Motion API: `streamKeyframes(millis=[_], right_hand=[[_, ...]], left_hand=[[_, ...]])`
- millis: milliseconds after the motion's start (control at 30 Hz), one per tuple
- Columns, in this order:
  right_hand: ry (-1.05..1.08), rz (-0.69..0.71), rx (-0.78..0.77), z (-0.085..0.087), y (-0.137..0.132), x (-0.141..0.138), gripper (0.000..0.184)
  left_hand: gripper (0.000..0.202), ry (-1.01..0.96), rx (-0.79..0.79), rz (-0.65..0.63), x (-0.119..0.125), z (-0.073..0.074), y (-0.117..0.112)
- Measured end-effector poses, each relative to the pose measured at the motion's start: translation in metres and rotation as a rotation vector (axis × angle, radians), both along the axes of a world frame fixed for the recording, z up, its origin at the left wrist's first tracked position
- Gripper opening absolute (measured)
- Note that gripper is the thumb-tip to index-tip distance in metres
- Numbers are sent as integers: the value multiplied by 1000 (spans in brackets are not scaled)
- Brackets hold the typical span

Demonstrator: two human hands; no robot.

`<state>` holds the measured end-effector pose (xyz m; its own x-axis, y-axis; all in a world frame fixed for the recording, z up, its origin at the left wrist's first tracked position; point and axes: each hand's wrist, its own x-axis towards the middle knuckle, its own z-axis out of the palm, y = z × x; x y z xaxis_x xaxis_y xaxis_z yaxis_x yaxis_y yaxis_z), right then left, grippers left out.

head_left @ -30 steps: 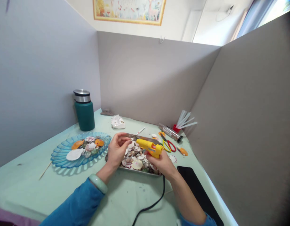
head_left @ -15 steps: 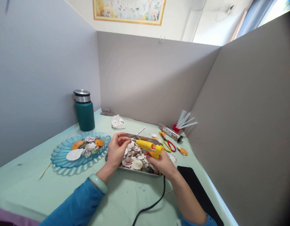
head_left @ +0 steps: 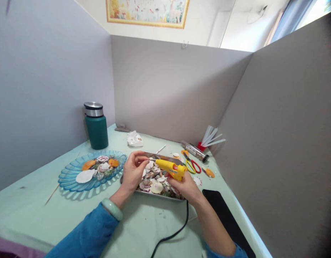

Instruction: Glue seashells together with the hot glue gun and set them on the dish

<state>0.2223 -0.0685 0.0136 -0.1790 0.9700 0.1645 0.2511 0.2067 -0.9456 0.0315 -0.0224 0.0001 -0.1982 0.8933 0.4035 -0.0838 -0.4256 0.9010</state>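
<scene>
My right hand [head_left: 185, 184] grips a yellow hot glue gun [head_left: 169, 168], its nozzle pointing left. A black cord [head_left: 178, 231] runs from under that hand toward the front of the table. At the nozzle's tip, the thumb and fingers of my left hand [head_left: 133, 172] are pinched together; whatever lies between them is too small or hidden to name. Both hands are above a metal tray [head_left: 161, 196] heaped with shells [head_left: 156, 187]. To the left stands a blue scalloped plate [head_left: 67, 175] with white, orange and striped shells on it.
A green bottle [head_left: 97, 130] stands at the back left, near crumpled white paper [head_left: 134, 139]. Scissors [head_left: 192, 164], a clear tube [head_left: 194, 151] and glue sticks [head_left: 212, 137] in a red holder lie right of the tray. A black flat object [head_left: 227, 218] borders the right side. Grey panels enclose the table.
</scene>
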Motion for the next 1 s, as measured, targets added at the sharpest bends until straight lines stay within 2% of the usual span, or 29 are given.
streamKeyframes(millis=[500,1000], right_hand=[[56,9,-48,-2,0,1,11],[20,14,-81,-1,-1,0,11]], left_hand=[[34,11,-5,24,-1,-4,3],[32,39,-12,29,0,1,-1]])
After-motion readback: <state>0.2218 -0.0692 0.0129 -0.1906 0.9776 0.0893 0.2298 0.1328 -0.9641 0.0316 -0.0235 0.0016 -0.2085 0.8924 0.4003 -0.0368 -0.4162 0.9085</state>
